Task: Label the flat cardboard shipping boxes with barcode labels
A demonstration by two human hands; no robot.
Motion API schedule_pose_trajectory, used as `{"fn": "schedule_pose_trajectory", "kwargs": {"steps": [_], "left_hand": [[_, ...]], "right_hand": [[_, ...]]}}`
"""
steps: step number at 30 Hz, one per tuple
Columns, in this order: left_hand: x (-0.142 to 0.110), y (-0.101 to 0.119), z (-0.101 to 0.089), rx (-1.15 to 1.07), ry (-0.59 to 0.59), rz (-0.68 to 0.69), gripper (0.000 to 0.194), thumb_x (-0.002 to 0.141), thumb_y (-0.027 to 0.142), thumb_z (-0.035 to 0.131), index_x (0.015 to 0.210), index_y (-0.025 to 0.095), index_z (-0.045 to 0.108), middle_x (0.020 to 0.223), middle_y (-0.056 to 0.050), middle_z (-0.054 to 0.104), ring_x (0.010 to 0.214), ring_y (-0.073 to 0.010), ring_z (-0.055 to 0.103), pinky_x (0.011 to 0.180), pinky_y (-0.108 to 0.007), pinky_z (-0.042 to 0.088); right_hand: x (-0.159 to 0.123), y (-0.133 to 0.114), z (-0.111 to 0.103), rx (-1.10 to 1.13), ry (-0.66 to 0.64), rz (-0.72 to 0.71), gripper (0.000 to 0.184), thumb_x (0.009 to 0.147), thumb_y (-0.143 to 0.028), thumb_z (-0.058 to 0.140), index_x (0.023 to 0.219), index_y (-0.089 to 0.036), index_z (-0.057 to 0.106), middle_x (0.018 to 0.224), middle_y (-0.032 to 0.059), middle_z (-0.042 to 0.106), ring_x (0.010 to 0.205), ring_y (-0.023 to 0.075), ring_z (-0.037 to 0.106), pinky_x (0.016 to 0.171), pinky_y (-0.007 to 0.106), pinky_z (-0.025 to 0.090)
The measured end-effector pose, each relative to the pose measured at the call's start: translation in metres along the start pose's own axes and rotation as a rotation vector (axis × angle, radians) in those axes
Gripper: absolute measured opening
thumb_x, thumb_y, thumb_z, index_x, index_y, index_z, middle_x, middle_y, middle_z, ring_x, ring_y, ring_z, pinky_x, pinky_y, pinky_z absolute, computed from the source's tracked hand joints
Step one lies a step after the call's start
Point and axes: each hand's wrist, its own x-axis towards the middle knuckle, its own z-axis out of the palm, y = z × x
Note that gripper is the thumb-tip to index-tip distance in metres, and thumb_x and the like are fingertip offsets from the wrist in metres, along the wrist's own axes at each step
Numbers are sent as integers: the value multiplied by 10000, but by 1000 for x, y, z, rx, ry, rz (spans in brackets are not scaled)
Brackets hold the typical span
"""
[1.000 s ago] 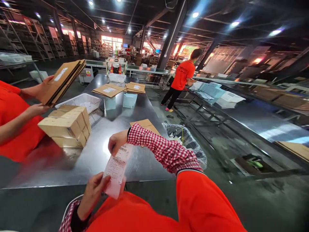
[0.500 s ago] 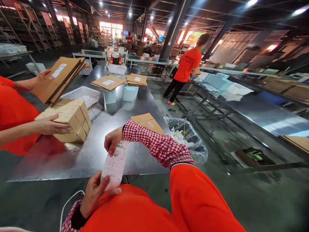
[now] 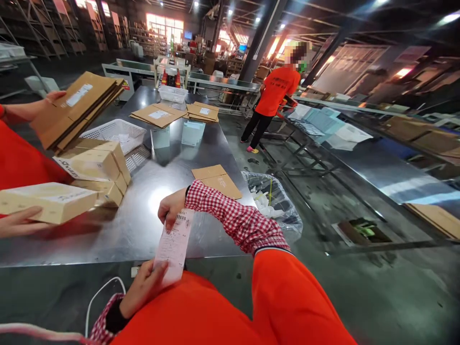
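The right hand [image 3: 172, 208] pinches the top of a printed paper slip [image 3: 174, 249] between thumb and fingers, near its barcode; the left hand [image 3: 143, 286] grasps the slip's lower end, thumb on the printed face; the slip hangs tilted between them, in front of the near edge of the metal table [image 3: 215, 239].

Beyond the right forearm, a flat cardboard mailer [image 3: 219, 182] lies on the table; a plastic-lined bin [image 3: 293, 215] stands beside the table's right edge. At the left, a co-worker [image 3: 21, 153] holds flat cardboard pieces [image 3: 72, 108] in one hand and a cream box [image 3: 48, 203] in the other, near stacked boxes [image 3: 102, 165] and a white plastic basket [image 3: 138, 136].
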Motion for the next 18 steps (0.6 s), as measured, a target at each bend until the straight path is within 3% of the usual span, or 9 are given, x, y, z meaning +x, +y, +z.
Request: {"fn": "schedule_pose_trajectory", "kwargs": {"steps": [6, 18], "left_hand": [[8, -5, 1, -26, -94, -22, 492, 842, 648, 508, 665, 204, 391, 645, 40, 309, 589, -105, 230, 507, -260, 176], [17, -11, -1, -58, -132, -19, 489, 866, 621, 485, 638, 192, 426, 588, 38, 360, 547, -100, 252, 513, -273, 168]], "right_hand": [[-1, 9, -3, -1, 8, -8, 167, 711, -229, 785, 745, -103, 681, 609, -41, 676, 587, 100, 605, 556, 198, 447], [-3, 28, -5, 91, 46, -44, 207, 696, -254, 812, 750, -93, 693, 600, -37, 674, 559, 91, 595, 542, 193, 442]]}}
